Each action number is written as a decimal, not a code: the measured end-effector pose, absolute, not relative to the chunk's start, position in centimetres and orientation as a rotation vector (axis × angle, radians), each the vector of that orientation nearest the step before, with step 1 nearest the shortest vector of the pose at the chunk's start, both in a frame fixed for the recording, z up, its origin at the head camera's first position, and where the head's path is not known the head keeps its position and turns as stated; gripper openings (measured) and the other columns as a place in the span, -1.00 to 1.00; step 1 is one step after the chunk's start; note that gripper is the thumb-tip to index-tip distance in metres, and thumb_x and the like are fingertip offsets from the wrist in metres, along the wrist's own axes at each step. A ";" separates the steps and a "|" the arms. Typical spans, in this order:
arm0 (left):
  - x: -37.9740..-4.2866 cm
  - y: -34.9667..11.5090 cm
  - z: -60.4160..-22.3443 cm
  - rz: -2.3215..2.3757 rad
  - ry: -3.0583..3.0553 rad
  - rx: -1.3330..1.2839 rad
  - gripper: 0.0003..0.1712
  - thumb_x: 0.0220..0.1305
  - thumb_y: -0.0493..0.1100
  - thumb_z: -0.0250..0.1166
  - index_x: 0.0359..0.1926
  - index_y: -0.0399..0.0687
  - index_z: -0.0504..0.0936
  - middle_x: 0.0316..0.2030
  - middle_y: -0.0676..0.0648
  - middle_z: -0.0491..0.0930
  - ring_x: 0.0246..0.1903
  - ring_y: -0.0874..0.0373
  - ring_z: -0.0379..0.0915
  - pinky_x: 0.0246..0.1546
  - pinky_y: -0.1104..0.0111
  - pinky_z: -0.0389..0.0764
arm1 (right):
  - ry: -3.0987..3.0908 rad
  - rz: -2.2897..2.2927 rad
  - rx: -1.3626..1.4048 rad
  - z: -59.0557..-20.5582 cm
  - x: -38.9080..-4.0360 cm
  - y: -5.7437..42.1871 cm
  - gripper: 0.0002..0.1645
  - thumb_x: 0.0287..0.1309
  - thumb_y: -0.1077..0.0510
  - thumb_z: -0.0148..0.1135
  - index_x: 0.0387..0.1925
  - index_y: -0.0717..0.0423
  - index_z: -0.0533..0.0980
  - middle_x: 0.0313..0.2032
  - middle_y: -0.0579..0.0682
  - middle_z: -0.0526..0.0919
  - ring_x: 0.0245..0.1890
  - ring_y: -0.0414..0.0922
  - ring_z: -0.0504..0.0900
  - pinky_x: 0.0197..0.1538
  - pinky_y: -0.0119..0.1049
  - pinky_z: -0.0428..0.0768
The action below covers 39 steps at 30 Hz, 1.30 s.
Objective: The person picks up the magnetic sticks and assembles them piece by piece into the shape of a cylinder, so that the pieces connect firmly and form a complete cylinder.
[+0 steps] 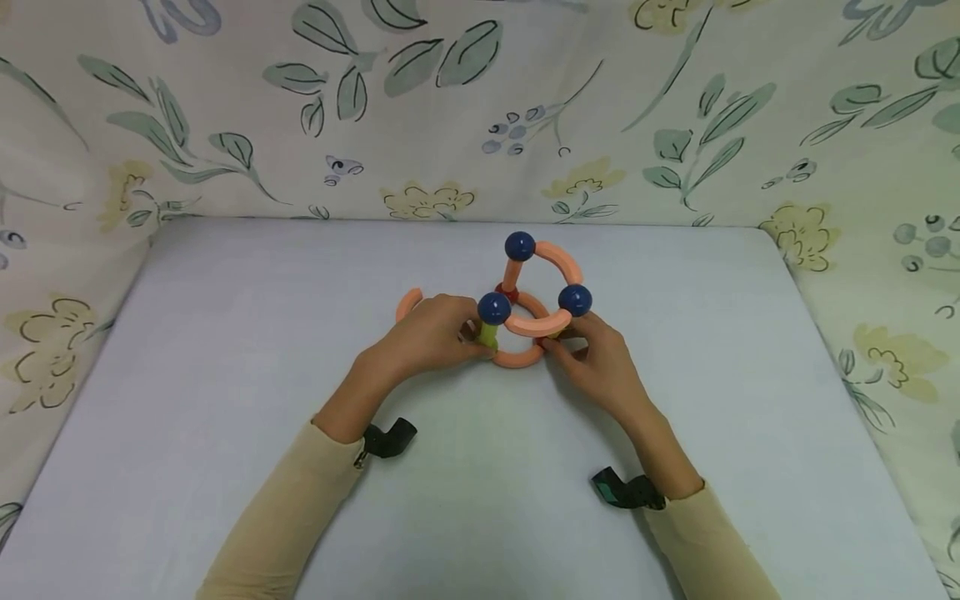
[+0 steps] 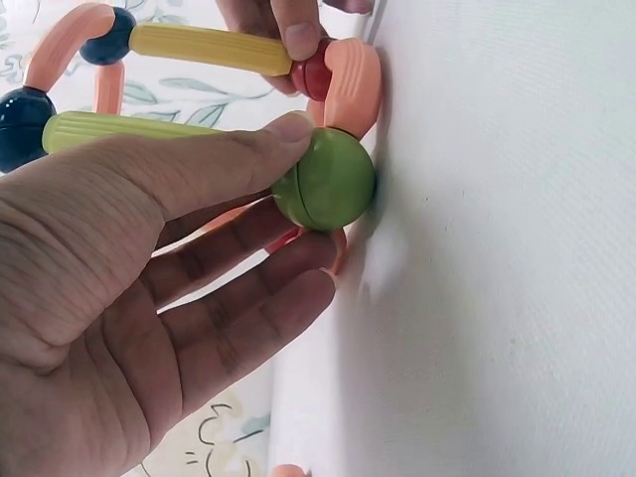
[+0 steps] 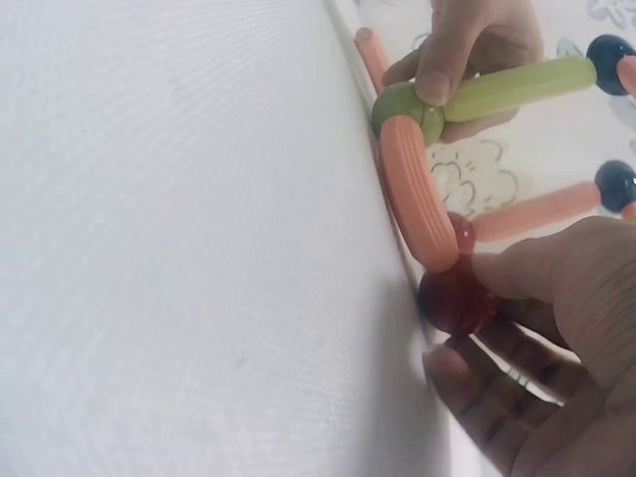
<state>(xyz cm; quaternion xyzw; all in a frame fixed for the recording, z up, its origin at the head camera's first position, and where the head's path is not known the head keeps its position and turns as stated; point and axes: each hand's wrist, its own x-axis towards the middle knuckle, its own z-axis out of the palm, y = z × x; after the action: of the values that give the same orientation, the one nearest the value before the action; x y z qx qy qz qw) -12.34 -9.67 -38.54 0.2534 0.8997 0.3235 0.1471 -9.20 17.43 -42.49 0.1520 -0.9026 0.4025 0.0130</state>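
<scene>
A frame of balls and sticks stands on the table, with blue balls (image 1: 493,308) on top joined by curved orange sticks (image 1: 538,327). My left hand (image 1: 435,333) pinches a green ball (image 2: 333,181) at the base, thumb on it and fingers behind; a light green stick (image 2: 129,131) rises from that ball. On the other side, my right hand (image 1: 603,362) holds a red ball (image 3: 457,300) between thumb and fingers, and a yellow stick (image 2: 209,48) meets it. A curved orange stick (image 3: 415,194) links these two balls low down. Another red ball (image 1: 507,293) sits at the back.
A loose curved orange stick (image 1: 407,305) lies just beyond my left hand, partly hidden by it. The white table (image 1: 225,350) ends at a floral cloth (image 1: 450,125) behind. Black wrist cameras (image 1: 390,438) jut inward from both sleeves.
</scene>
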 end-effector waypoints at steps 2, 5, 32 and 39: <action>-12.3 -9.7 -38.5 0.935 2.583 0.736 -0.74 0.26 -0.09 0.57 -0.12 -0.08 0.73 -0.17 -0.02 0.81 -0.10 0.11 0.76 0.01 0.21 0.75 | -2.803 1.280 0.474 -42.5 -9.2 17.5 -0.71 0.35 0.22 0.41 0.07 0.14 0.65 0.02 0.13 0.72 0.06 0.08 0.78 0.00 0.05 0.80; -12.4 -9.7 -38.3 0.951 2.564 0.737 -0.74 0.27 -0.10 0.57 -0.12 -0.08 0.72 -0.16 -0.02 0.81 -0.08 0.10 0.77 0.03 0.21 0.75 | -2.790 1.316 0.480 -42.5 -9.3 17.5 -0.73 0.35 0.25 0.41 0.05 0.18 0.65 0.03 0.15 0.71 0.08 0.10 0.78 0.10 0.04 0.79; -13.2 -17.3 -36.7 0.943 2.744 0.167 -0.46 0.53 0.14 0.25 0.31 -0.11 0.60 0.09 -0.16 0.69 0.12 -0.11 0.63 0.03 0.02 0.65 | -2.806 1.261 0.491 -42.7 -9.4 17.3 -0.72 0.37 0.22 0.40 0.07 0.16 0.65 0.04 0.11 0.71 0.05 0.04 0.77 0.10 0.01 0.78; -13.4 -17.6 -38.3 0.856 2.695 0.072 -0.35 0.55 0.28 0.15 0.29 -0.13 0.61 0.14 -0.13 0.68 0.16 -0.11 0.60 0.18 -0.03 0.57 | -2.815 1.256 0.500 -42.8 -9.4 17.4 -0.71 0.38 0.20 0.39 0.08 0.18 0.65 0.04 0.13 0.72 0.05 0.05 0.77 0.08 0.02 0.78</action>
<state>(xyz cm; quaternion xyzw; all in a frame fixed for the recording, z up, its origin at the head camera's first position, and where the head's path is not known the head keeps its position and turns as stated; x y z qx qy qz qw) -13.38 -17.55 -38.26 0.0251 0.9411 0.2990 0.1558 -9.36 17.45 -42.78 0.1600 -0.9014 0.4023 0.0093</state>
